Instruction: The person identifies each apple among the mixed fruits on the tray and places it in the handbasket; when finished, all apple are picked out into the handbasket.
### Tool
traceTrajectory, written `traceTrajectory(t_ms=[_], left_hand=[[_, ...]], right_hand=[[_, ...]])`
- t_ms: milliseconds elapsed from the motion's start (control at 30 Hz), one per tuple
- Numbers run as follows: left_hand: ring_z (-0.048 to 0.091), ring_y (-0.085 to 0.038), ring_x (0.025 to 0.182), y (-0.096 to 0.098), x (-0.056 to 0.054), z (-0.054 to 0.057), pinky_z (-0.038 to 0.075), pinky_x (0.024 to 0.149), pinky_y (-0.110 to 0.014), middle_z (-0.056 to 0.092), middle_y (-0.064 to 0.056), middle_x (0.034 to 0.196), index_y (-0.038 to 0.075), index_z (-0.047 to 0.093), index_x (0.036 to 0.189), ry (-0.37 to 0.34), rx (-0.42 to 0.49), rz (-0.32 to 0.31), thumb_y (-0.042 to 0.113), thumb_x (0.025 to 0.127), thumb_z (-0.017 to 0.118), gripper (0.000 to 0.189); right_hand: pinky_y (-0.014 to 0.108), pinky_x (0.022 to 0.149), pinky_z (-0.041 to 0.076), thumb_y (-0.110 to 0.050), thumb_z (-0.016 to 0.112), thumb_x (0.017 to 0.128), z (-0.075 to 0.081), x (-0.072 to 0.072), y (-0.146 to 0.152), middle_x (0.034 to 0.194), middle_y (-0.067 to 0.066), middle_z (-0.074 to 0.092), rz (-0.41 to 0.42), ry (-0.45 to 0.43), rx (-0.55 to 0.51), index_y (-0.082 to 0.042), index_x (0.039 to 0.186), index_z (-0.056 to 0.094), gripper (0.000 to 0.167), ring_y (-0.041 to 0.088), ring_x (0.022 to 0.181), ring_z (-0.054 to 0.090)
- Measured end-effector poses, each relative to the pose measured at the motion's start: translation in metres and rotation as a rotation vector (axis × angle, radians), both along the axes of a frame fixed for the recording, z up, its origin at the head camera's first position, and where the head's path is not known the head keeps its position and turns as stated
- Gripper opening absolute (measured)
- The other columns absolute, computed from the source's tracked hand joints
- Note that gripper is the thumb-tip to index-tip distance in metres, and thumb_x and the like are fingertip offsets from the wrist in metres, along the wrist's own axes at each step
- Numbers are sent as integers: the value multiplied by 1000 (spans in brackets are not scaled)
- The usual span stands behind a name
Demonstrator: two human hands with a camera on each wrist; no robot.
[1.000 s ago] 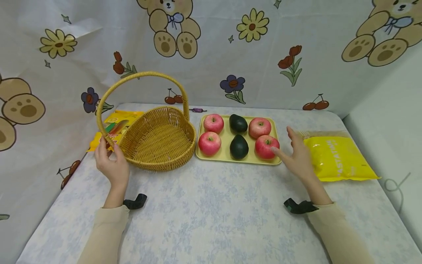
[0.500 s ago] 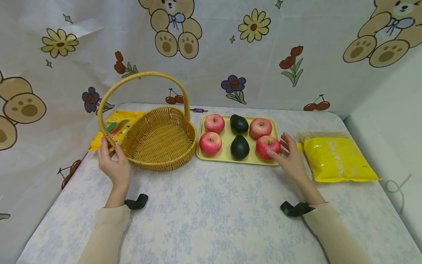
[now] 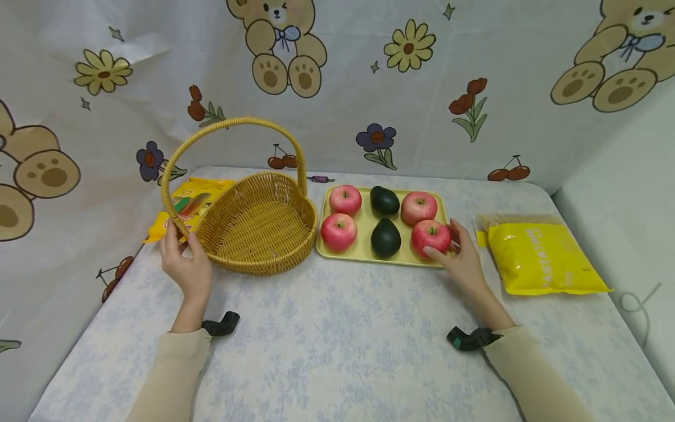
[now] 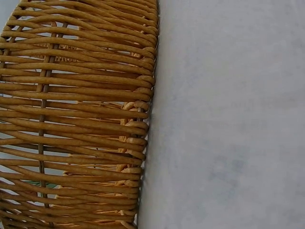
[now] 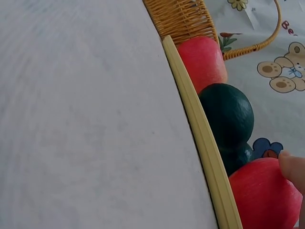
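Your right hand point(image 3: 464, 261) is at the near right corner of the yellow tray point(image 3: 364, 227), its thumb and fingers curled around the near right apple point(image 3: 429, 235), which sits on the tray; in the right wrist view your thumb lies against its red skin. Your left hand point(image 3: 187, 264), well left of the tray, grips the wicker basket point(image 3: 258, 225) at the foot of its handle, on the side away from the tray. The basket stands upright just left of the tray, its handle arching over it. On the tray you also have a far right apple point(image 3: 419, 207), a far left apple point(image 3: 345, 200) and a near left apple point(image 3: 339, 231), with a far avocado point(image 3: 384, 201) and a near avocado point(image 3: 385, 239) between the pairs. Right of the tray lies a yellow pasta bag point(image 3: 543, 261); left of it, partly behind the basket, lies a yellow packet point(image 3: 195, 199). The counter point(image 3: 337, 340) carries everything, and a bear-print cloth point(image 3: 327, 117) hangs behind the tray.
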State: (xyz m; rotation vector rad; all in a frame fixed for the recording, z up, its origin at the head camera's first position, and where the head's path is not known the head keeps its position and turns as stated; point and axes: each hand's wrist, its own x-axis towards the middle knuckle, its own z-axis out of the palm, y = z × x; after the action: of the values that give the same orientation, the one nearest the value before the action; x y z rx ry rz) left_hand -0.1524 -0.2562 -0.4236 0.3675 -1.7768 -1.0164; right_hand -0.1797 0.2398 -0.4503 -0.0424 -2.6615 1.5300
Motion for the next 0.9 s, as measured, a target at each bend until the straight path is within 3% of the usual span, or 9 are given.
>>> traceTrajectory(t_ms=[200,467,733,900], left_hand=[[58,-30,109,-1,1,-1,42,83,-8,60,-21,115,7,57,137,16,0,-20,0,94,58,44],[58,-33,109,12,7,13,41,84,-8,60,-22,113,-3,55,136,18,3,3,-5,94,54,42],[59,-30,109,-1,4,0,43,83,-9,61,-20,114,6,56,138,10,1,-25,-2,94,57,45],[59,-30,110,-2,4,-1,45,85,-10,60,-20,116,8,54,140,10,7,-53,1,95,55,45]], right_hand=[[54,114,30,-39,75,84,-5,-1,-2,157,17,30,-12,14,-8,-10,157,16,97,35,140,31],[54,114,30,-34,76,84,-9,-2,-3,155,18,30,-10,37,7,-9,156,16,97,35,139,31],[55,114,29,-32,76,85,-9,-2,-4,154,20,30,10,58,66,-8,156,18,95,37,139,31],[56,113,30,-31,76,85,-8,0,-5,154,21,30,18,77,87,-6,154,22,91,39,139,31]])
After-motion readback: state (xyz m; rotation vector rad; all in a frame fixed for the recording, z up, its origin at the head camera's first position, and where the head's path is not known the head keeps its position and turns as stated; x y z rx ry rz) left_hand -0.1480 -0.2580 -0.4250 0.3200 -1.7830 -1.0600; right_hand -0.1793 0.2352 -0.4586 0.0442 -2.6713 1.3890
